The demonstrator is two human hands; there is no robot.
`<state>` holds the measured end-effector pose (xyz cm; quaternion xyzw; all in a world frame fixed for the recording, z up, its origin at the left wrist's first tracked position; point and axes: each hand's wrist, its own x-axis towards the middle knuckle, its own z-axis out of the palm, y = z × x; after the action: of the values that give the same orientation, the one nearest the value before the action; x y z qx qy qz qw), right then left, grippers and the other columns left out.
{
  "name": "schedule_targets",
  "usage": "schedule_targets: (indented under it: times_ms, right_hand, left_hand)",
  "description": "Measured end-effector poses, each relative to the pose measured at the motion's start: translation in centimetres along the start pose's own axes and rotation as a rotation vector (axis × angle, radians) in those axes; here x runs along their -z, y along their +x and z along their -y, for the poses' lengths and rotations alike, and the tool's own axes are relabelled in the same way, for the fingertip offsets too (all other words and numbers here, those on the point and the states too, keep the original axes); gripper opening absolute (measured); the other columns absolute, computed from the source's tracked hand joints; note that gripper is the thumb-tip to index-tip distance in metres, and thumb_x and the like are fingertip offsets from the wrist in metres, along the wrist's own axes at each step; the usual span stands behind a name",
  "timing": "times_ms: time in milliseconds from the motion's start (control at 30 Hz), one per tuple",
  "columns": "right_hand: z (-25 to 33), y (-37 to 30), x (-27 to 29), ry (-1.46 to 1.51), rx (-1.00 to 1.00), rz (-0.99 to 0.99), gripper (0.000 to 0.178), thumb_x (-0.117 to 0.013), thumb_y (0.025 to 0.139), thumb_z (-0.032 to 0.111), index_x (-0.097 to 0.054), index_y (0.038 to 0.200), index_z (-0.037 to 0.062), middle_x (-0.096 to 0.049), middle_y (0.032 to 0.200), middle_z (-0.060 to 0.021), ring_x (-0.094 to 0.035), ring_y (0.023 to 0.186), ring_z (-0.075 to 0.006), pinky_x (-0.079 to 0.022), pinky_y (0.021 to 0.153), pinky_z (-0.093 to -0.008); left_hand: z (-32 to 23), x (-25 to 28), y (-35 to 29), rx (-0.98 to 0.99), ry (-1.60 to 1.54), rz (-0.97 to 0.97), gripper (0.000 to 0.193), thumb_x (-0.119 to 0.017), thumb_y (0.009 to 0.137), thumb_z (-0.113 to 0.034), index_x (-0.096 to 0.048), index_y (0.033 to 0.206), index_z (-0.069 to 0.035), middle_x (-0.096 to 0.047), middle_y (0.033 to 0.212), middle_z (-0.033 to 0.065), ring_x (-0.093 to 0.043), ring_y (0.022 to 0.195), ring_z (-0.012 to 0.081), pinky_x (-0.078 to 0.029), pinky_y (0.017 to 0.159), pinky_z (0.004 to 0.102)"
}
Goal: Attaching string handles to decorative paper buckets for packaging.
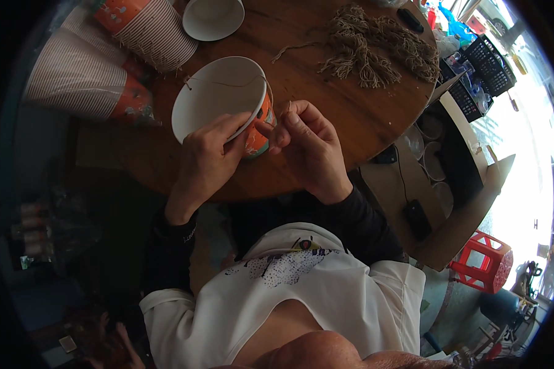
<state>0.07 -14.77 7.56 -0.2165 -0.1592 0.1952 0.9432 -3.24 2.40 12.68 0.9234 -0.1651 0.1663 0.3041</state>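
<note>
A large paper cup (212,101), white inside with an orange and green printed outside, is tilted on the round wooden table with its mouth toward me. My left hand (209,154) is closed on its near rim, thumb outside. A thin brown string (228,84) is knotted at the far left rim, crosses the mouth and passes over the right rim. Just right of the cup, my right hand (311,144) pinches the string's end between thumb and forefinger. The exact grip of its fingertips is hard to see.
Stacked paper cups in clear plastic (83,80) lie at the left, with another stack (154,37) beside them. A white bowl-like cup (212,18) stands behind. Bundled twine (366,46) lies far right. An open cardboard box (455,129) and red stool (483,261) stand right of the table.
</note>
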Motion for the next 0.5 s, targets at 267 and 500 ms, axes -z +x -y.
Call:
schedule_targets:
  times_ms: [267,500]
  right_hand:
    - [0.4,-1.0,-1.0,-0.492,0.063,0.083,0.011,-0.054,0.098,0.009,-0.052,0.105,0.0007,-0.062,0.087,-0.0046,-0.061,0.074,-0.0096,-0.05,0.069,-0.0235]
    - [0.4,-1.3,-1.6,-0.788,0.123,0.124,0.006,-0.055,0.095,0.003,-0.054,0.101,0.0004,-0.063,0.087,-0.0038,-0.063,0.08,-0.0097,-0.051,0.072,-0.025]
  left_hand:
    - [-0.6,-0.1,0.1,0.039,-0.008,0.017,0.027,-0.063,0.085,-0.001,-0.062,0.112,-0.004,-0.065,0.09,0.0129,-0.066,0.076,0.03,-0.052,0.063,0.0366]
    - [-0.3,0.1,0.4,0.001,0.011,0.054,0.029,-0.063,0.085,-0.002,-0.062,0.113,-0.003,-0.065,0.089,0.0128,-0.066,0.076,0.0307,-0.052,0.064,0.0376]
